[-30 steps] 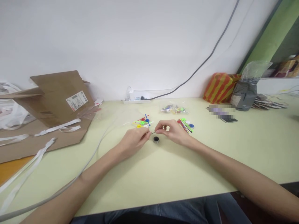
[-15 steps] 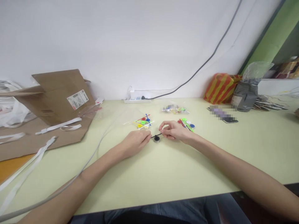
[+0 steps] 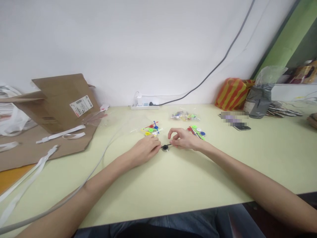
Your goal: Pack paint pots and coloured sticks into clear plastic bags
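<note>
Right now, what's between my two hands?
Head view: a small black disc and thin black rod lie between your left hand and right hand.

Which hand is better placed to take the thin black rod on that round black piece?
Right, probably: the right hand has thumb and forefinger open by the black rod; the left hand lies fingers together beside the round piece.

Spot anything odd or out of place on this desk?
Yes: a torn, flattened cardboard carton sags over the left end of the desk, with loose white plastic strips lying across it, which looks messy beside the neatly grouped small parts.
</note>
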`<control>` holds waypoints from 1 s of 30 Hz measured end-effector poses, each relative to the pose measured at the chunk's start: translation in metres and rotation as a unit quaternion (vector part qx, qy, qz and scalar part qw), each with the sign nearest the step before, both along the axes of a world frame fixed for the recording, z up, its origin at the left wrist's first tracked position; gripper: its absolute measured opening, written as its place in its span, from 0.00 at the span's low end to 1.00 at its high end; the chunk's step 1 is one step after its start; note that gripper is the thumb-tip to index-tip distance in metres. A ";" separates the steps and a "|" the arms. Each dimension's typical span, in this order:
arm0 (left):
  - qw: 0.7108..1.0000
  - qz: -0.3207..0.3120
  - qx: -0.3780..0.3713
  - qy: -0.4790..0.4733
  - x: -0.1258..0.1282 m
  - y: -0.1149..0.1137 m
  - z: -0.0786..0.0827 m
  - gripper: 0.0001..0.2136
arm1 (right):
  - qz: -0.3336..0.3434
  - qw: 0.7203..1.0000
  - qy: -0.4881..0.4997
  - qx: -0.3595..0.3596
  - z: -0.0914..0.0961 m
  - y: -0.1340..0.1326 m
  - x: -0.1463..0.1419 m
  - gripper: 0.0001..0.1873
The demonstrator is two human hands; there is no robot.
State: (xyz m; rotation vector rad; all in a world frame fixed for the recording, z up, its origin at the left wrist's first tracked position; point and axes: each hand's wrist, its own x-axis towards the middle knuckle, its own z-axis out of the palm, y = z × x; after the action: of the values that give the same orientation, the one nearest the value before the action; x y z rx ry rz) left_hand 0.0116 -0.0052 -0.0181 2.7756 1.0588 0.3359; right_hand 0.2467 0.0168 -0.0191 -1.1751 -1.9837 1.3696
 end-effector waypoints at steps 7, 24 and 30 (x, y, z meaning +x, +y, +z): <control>0.999 -0.020 0.033 -0.007 0.001 -0.003 -0.003 0.16 | 0.037 0.993 -0.084 0.079 0.002 0.000 0.001 0.06; 0.973 0.133 0.110 -0.151 -0.009 0.001 0.010 0.14 | 0.073 0.950 -0.143 0.269 0.011 -0.011 -0.017 0.07; 0.953 0.180 0.149 -0.190 -0.019 0.007 0.011 0.13 | 0.054 0.961 -0.129 0.238 0.028 -0.008 -0.005 0.05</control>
State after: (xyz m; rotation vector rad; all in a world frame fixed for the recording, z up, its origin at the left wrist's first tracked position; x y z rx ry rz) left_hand -0.0077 0.0017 -0.0068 2.5727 1.5018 1.1106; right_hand 0.2420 0.0093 0.0085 -1.0639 -2.4115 0.7372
